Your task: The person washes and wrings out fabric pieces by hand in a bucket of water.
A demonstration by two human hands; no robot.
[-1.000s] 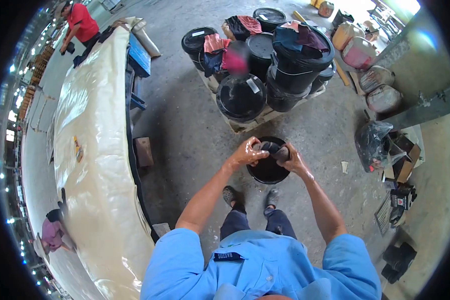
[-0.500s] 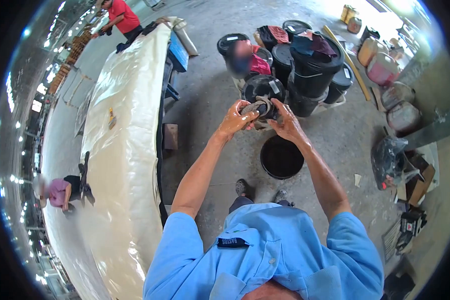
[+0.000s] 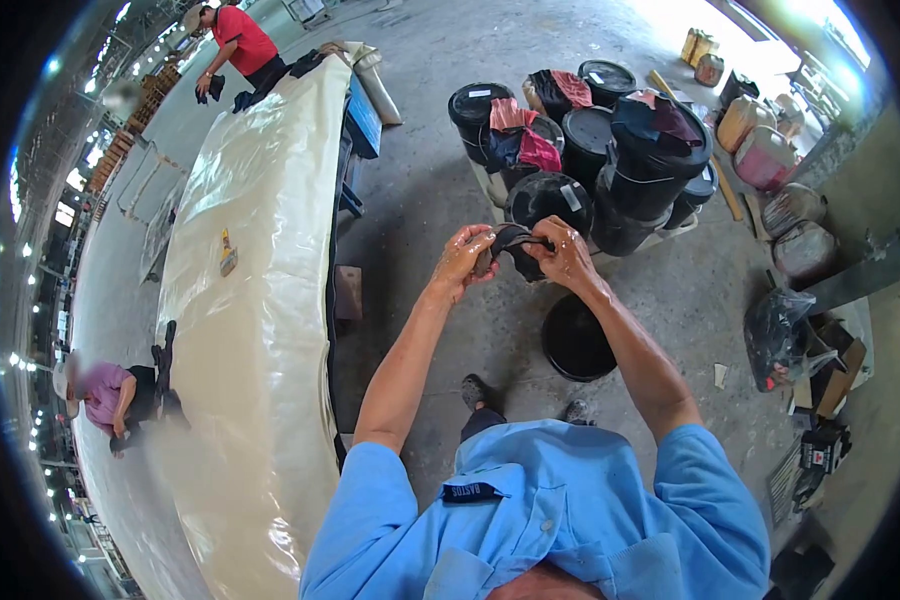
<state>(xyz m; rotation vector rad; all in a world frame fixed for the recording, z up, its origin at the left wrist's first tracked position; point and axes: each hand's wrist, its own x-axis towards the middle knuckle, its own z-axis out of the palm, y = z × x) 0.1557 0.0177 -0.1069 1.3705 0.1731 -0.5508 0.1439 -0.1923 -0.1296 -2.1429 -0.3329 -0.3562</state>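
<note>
A wet-looking dark rag point(image 3: 513, 240), black with a brownish part near its left end, is bunched and stretched between my two hands. My left hand point(image 3: 462, 262) is closed around its left end. With bent fingers, my right hand point(image 3: 564, 254) grips the other end. Both hands glisten. Beneath them on the floor stands a round black tub point(image 3: 578, 340), its inside dark. Just beyond my fingers is a lidded black bucket point(image 3: 550, 200) with a pale label.
Several black buckets, some draped with coloured cloths point(image 3: 540, 152), stand ahead. At left runs a long table under shiny cream sheeting point(image 3: 280, 200), with a brush point(image 3: 227, 252) on it. Two people work beyond it. Jugs point(image 3: 765, 155) and a plastic bag point(image 3: 778, 335) line the right.
The rag has gone from a grey-brown twist to a darker, spread-out fold between my hands. My right hand has turned over it, knuckles up. The view has shifted slightly.
</note>
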